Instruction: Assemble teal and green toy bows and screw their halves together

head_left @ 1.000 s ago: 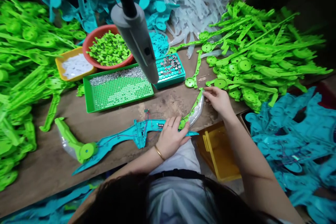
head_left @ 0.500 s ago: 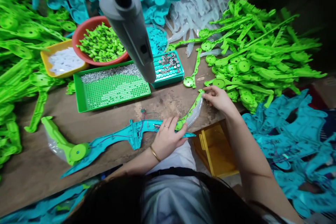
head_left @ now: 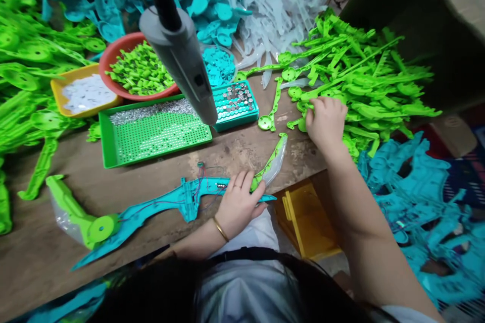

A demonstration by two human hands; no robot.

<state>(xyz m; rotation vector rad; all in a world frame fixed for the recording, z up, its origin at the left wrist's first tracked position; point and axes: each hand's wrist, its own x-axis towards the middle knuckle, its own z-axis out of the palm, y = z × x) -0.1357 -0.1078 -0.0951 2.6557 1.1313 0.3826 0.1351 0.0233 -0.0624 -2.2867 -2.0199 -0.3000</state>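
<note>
A long teal plastic toy frame (head_left: 159,207) with thin wires lies on the wooden bench. A green disc piece (head_left: 89,224) sits on its left end. A curved green and clear blade piece (head_left: 273,160) sits on its right end. My left hand (head_left: 238,204) presses flat on the frame where the blade piece joins it, fingers spread. My right hand (head_left: 325,120) is at the edge of the green parts pile (head_left: 364,81), fingers curled on a green part there.
A grey hanging power tool (head_left: 180,60) dangles over the trays. Behind it are a green screw tray (head_left: 151,131), a teal tray of batteries (head_left: 235,102), a red bowl (head_left: 129,68) and a yellow tray (head_left: 81,93). Teal parts (head_left: 424,202) lie at right.
My right hand has let go of the tip of the curved green blade piece and moved up to the green parts pile. The left hand has stayed on the frame.
</note>
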